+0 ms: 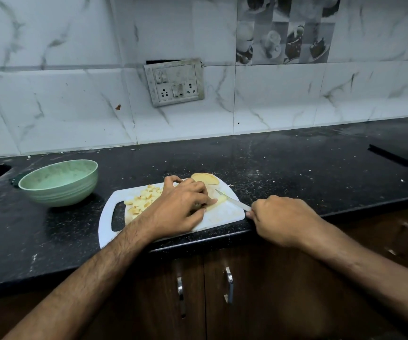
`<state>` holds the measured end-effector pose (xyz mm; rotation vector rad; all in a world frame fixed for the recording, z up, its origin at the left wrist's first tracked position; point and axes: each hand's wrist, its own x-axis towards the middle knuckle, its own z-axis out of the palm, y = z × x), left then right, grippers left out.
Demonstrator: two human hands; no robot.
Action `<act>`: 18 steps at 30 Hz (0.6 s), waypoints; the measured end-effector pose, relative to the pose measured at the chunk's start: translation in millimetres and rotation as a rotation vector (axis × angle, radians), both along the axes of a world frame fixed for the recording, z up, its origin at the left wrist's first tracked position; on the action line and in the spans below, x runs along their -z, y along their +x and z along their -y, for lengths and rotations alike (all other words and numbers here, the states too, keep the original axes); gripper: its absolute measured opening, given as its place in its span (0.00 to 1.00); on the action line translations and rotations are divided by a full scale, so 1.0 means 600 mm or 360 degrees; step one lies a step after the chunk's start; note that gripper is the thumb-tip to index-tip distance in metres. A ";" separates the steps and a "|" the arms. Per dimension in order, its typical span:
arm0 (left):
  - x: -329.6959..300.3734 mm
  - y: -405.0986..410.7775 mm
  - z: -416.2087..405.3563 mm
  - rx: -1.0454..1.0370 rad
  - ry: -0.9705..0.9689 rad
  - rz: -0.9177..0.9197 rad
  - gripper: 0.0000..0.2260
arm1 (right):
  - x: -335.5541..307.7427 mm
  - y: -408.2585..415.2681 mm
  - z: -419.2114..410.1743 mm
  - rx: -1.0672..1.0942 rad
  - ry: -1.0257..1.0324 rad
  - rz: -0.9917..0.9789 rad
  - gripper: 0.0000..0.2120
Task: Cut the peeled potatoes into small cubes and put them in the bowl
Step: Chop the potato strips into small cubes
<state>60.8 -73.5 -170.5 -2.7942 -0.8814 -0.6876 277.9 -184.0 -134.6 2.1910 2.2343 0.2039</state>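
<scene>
Bowl (59,182) sitting empty-looking at left on desk (296,163), cubes (142,198) piling on board (222,214); left hand (180,209) fingers curling, pinning potato piece (218,200); right hand (279,219) gripping knife (232,200) — blade risking fingertip nick, potato slipping

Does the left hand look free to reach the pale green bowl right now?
Probably not yet: the left hand is holding down a potato piece for the knife. Nothing stands between it and the pale green bowl.

Pale green bowl (59,184), white cutting board (225,214), black speckled counter (284,168)
</scene>
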 end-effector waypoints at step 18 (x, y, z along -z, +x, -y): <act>0.004 -0.002 0.001 -0.0028 0.0010 0.0023 0.17 | -0.004 -0.002 -0.006 -0.0047 -0.0007 0.0010 0.13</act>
